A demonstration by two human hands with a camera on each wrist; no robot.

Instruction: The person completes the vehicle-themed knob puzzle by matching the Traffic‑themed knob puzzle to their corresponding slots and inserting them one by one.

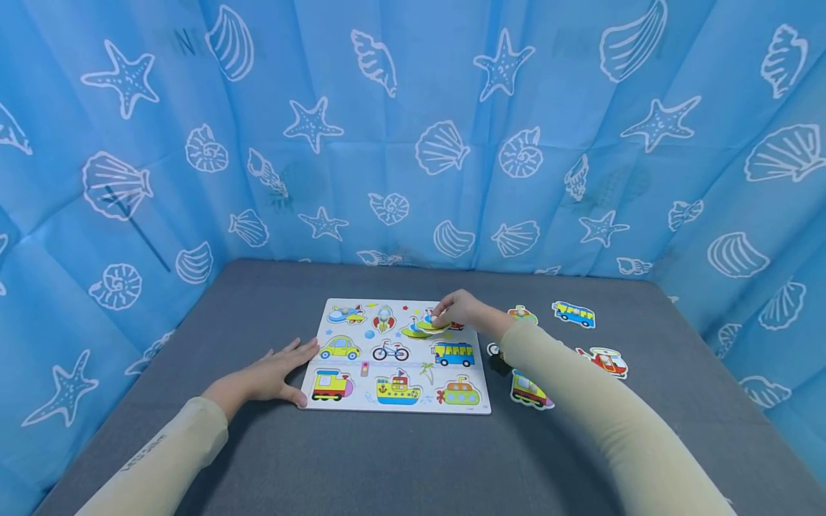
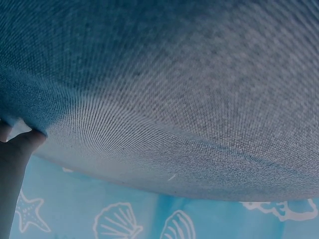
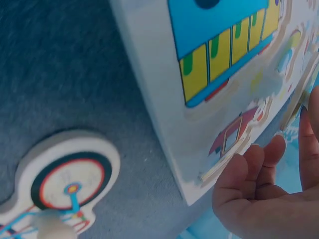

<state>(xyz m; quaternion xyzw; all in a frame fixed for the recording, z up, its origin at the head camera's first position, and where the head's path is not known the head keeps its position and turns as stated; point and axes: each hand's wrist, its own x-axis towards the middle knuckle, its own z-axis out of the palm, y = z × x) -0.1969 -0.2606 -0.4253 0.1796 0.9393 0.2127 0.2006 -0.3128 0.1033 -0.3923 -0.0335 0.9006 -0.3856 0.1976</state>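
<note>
A white puzzle board (image 1: 454,372) with printed vehicles lies on the table. My left hand (image 1: 271,373) rests at its left edge, fingers spread along the side and thumb by the near corner. Over the board's far right part, my right hand (image 1: 461,308) pinches a yellow-green boat puzzle piece (image 1: 431,325). That piece overlaps a matching printed boat (image 1: 413,332) on the board. In the right wrist view, the right fingers (image 3: 274,149) are curled by the board's far corner. Part of the left hand (image 2: 20,149) shows at the left wrist view's edge.
Right of the board lie a bus piece (image 1: 573,314), a helicopter piece (image 1: 605,362), a train piece (image 1: 530,390) and a submarine piece (image 1: 522,314). A bicycle piece (image 3: 75,184) is partly behind the right forearm in the head view. A blue shell-print curtain (image 1: 400,179) surrounds the grey table.
</note>
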